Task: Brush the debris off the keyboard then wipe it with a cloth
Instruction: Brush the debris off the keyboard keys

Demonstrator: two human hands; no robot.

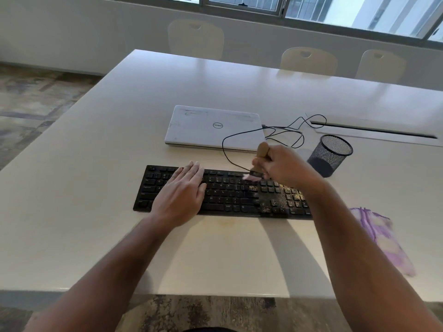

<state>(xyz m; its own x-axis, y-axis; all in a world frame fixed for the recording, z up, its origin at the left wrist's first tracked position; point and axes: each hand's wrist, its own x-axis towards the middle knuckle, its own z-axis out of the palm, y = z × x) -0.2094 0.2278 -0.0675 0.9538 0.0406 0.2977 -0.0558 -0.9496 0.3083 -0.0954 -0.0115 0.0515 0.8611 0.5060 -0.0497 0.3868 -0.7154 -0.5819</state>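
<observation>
Leftmost, the left hand (183,191) lies flat on the left half of the keyboard (223,192), fingers straight and close together, palm down on the keys. That black keyboard sits across the white table (96,140), near its front edge, long side facing the person. Its middle keys look clean, while yellowish debris (280,198) speckles the right part, thickest around the arrow keys and number pad. Behind the keyboard lies a closed white laptop (213,127), and a thin black cable (273,133) loops from the keyboard's back edge across the laptop's right corner toward a slot in the table. Further right, the right hand (281,164) curls around the wooden handle of a brush (257,164), held upright with its pale bristles touching the keyboard's top rows just left of the debris. Beyond that hand stands a black mesh cup (332,154), just behind the keyboard's right end. At the far right, a purple-and-white cloth (381,238) lies crumpled on the table, beside the right forearm and apart from the keyboard.
</observation>
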